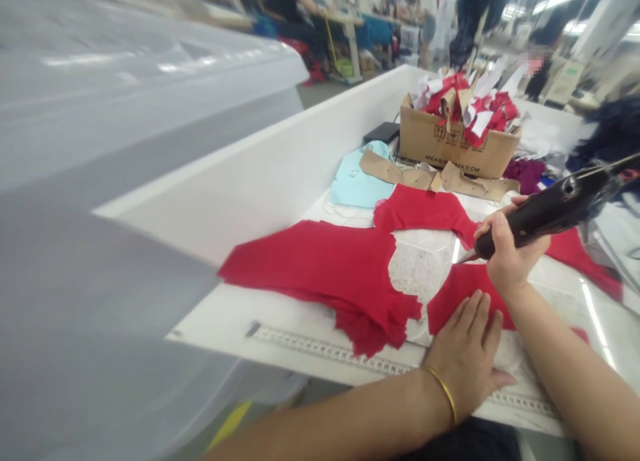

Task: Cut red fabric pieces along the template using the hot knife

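Red knit fabric stack (325,267) lies flat on the white worktop (235,311), with a curved gap in the middle where the pale surface shows. Left hand (467,361), with a thin gold bangle (445,391) on the wrist, lies palm-down on the near red section, fingers (475,314) straight, slightly spread, gripping nothing. Right hand (505,251) has its fingers wrapped tight round the black handheld cutting tool (545,211), tip pointed down at the fabric edge just beyond the left hand. Judgement: keep the flat hand firm so the layers don't shift, keep those fingers clear of the tip, and follow the curve slowly. Counts: two hands, one tool, one bangle, four red sections visible (cannot tell if joined), one light blue fabric piece (357,181), two brown paper pattern strips (400,174), one cardboard box (450,144) full of red and white scraps, one metal ruler strip (320,346) along the near edge.
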`<state>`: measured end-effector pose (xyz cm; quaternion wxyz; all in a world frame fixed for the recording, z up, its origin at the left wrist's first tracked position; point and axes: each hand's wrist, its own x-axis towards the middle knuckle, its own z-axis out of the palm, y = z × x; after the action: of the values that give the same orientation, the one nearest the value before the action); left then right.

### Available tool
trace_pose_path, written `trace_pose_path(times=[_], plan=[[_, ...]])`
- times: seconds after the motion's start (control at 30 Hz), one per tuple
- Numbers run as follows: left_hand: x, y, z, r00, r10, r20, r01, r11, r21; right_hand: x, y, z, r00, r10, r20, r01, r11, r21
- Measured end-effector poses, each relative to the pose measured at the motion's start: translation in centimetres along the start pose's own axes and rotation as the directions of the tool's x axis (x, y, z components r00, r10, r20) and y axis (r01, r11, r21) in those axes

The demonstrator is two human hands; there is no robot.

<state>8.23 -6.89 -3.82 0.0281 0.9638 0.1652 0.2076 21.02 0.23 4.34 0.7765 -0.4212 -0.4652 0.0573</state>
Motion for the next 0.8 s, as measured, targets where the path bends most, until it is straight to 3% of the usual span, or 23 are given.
trace_pose_path(times=[0.43, 0.6, 0.8], plan=[[-0.1, 0.2, -0.3, 0.999, -0.023, 0.023, 0.025, 0.997, -0.067, -0.5, 0.1, 0.3, 1.0, 0.025, 0.009, -0.025, 0.999, -0.021], [0.0, 0.3, -0.4, 1.0, -0.027, 0.003, 0.027, 0.997, -0.074, -1.4, -0.9, 0.0, 0.997, 0.068, 0.024, -0.069, 0.994, 0.079], [0.2, 0.4, -0.5, 0.999, -0.035, 0.016, 0.036, 0.996, -0.085, -2.1, -1.6, 0.3, 0.995, 0.093, 0.039, -0.095, 0.994, 0.054]])
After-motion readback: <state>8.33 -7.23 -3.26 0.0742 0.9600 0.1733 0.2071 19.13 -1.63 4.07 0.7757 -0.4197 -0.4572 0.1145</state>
